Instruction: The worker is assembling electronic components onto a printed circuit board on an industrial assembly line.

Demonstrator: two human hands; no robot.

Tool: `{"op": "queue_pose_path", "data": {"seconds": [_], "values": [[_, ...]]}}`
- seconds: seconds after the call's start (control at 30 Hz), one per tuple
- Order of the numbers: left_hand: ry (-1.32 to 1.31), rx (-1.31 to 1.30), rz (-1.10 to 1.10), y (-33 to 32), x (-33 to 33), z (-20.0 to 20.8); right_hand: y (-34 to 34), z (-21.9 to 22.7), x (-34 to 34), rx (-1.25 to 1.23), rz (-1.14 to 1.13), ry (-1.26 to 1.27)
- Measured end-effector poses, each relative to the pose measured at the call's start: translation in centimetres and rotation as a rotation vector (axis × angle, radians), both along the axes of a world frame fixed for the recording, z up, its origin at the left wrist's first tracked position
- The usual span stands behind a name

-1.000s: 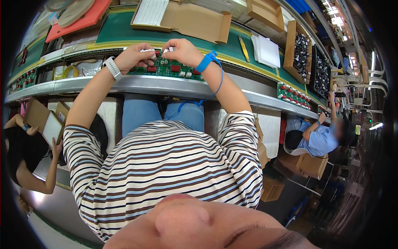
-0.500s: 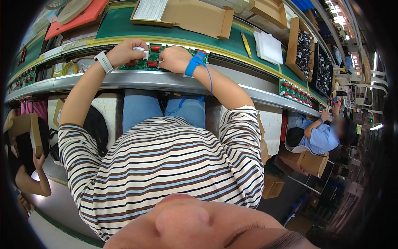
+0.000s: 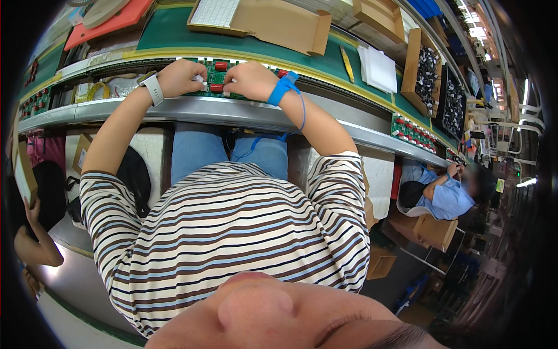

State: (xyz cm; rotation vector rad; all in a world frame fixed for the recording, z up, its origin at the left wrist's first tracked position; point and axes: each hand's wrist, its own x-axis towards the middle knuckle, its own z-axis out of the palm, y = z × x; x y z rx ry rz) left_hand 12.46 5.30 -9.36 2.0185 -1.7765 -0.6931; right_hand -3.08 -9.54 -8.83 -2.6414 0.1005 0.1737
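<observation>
A green circuit board (image 3: 217,77) with red blocks and white parts along its edges lies on the rail in front of me. My left hand (image 3: 179,79) is over the board's left part, fingers closed on small white pieces (image 3: 200,79). Across from it, my right hand (image 3: 251,80) rests over the board's right part, its fingertips bent down and pressed together beside a red block (image 3: 217,88). Whatever those fingertips may grip is hidden. A blue strap with a cord circles my right wrist.
A metal rail (image 3: 192,110) runs along the near edge. Beyond lie an opened carton (image 3: 279,24), a yellow cutter (image 3: 347,64), white sheets (image 3: 378,70) and a box of small dark parts (image 3: 427,72). More boards (image 3: 412,132) sit at right. People are at both sides.
My left hand has lowered toward the board, with the white pieces now down at its surface. My right hand has shifted slightly. At left, a person's arm and carton have moved outward.
</observation>
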Motion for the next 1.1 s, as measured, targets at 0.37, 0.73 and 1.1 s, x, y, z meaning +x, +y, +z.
{"op": "queue_pose_path", "data": {"seconds": [0.37,0.73,1.1], "values": [[-0.08,-0.098,-0.034,0.2,0.2,-1.2,-2.5,-0.1,-0.8,0.719,-0.294,0.126],[-0.051,-0.135,-0.009,0.5,-0.4,-0.9,-1.8,0.1,-1.6,0.139,-0.115,-0.019],[-0.093,-0.044,0.006,0.6,-0.5,-0.2,-1.4,-0.3,-1.6,-0.007,-0.043,-0.051]]}}
